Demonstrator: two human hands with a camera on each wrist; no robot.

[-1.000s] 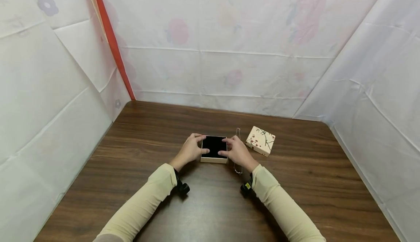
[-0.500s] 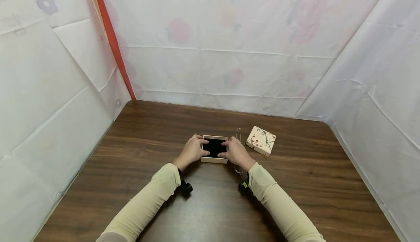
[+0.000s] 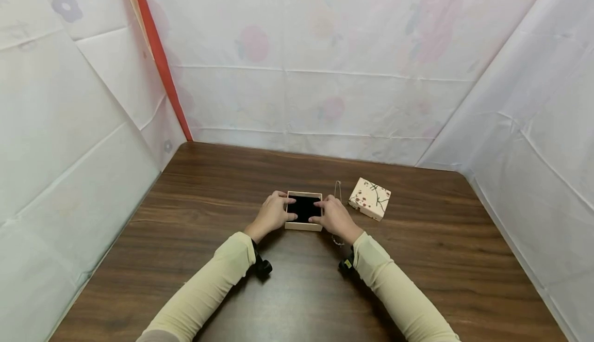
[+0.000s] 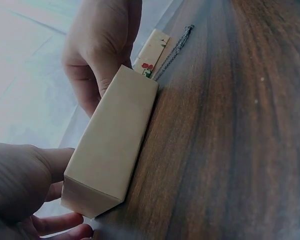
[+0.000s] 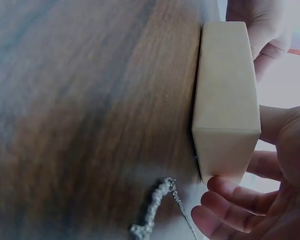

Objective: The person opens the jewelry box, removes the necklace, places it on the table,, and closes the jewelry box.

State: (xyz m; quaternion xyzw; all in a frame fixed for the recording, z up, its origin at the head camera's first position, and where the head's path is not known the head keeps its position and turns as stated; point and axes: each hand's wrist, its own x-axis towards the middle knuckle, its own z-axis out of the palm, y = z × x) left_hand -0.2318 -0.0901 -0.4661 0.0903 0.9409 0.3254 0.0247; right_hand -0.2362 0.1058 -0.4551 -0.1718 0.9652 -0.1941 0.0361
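Note:
A small cream gift box (image 3: 303, 226) sits on the table with its open top facing up. Inside it, a flat black pad (image 3: 304, 209) lies a little below the rim. At the box's left end, my left hand (image 3: 270, 213) has thumb and forefinger over the rim onto the pad, other fingers against the outer wall. My right hand (image 3: 337, 217) holds the right end the same way, its lower fingers (image 5: 242, 197) curled against the wall. The fingertips inside are hidden in both wrist views. A thin silver chain necklace (image 3: 337, 242) lies beside and partly beneath my right hand.
To the right of the necklace rests the box lid (image 3: 369, 198), printed with red blossoms and dark branches. Brown wood-grain table (image 3: 223, 177) surrounds everything. White floral cloth (image 3: 301, 99) hangs along the back and both sides.
The black pad has sunk from rim level into the box, baring the far inner wall. My left hand shifted slightly right, then both hands stayed nearly still. Lid and necklace have not moved.

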